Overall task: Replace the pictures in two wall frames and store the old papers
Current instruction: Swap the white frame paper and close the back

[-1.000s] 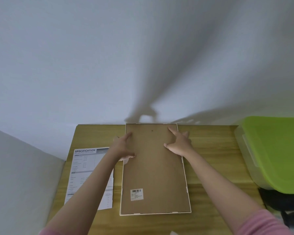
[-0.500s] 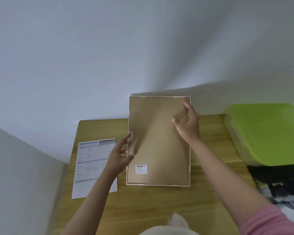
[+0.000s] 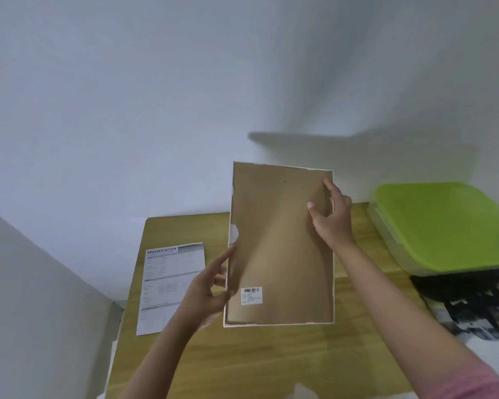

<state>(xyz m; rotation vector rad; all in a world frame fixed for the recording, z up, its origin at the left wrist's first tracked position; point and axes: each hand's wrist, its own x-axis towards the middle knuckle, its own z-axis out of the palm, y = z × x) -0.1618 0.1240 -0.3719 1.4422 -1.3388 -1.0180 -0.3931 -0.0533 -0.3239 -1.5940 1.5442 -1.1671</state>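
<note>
A white picture frame [image 3: 280, 249] with its brown backing board toward me is tilted up off the wooden table [image 3: 271, 358]. A barcode sticker sits near its lower left corner. My left hand [image 3: 208, 292] grips the frame's left edge low down. My right hand [image 3: 333, 217] holds the right edge near the top, thumb on the backing. A printed sheet headed SPECIFICATION [image 3: 170, 283] lies flat on the table to the left of the frame.
A clear plastic box with a lime green lid [image 3: 444, 226] stands at the table's right end. Dark printed pictures [image 3: 473, 306] lie below it at the right edge. A white wall rises behind the table, another wall closes the left side.
The frame lay flat on the table with both hands on its back. It has since been lifted and tilted upright, its top edge now standing in front of the wall.
</note>
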